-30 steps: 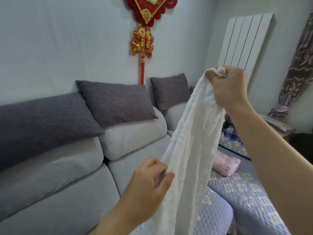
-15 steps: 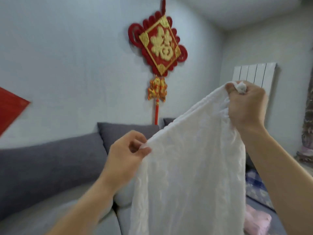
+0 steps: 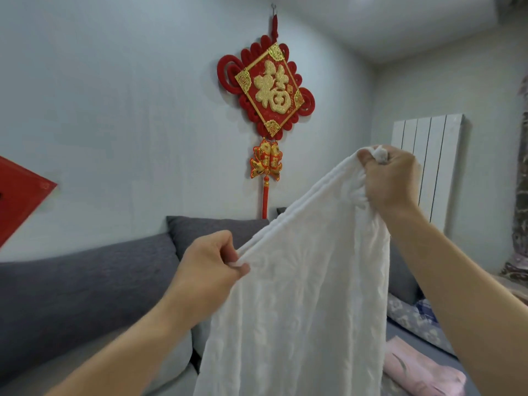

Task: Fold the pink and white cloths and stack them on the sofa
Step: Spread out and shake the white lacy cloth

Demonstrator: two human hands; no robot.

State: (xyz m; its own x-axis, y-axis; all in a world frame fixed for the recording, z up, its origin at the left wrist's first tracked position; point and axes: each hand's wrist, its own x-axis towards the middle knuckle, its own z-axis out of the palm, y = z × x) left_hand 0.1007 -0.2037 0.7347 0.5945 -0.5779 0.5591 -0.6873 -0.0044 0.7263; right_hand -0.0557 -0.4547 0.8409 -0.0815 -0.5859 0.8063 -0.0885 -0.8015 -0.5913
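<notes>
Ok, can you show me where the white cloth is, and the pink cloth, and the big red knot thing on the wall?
white cloth (image 3: 300, 310), head view, on its hanging middle.
pink cloth (image 3: 423, 372), head view, on its top fold.
red knot decoration (image 3: 270, 90), head view, on the gold character at its centre.

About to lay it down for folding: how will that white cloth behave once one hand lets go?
The white cloth looks floppy: it hangs in soft vertical folds below the left hand and right hand, so a released corner would likely drop and swing. It seems light, since pinched fingers alone carry its edge. Its puckered texture probably resists slipping.
</notes>
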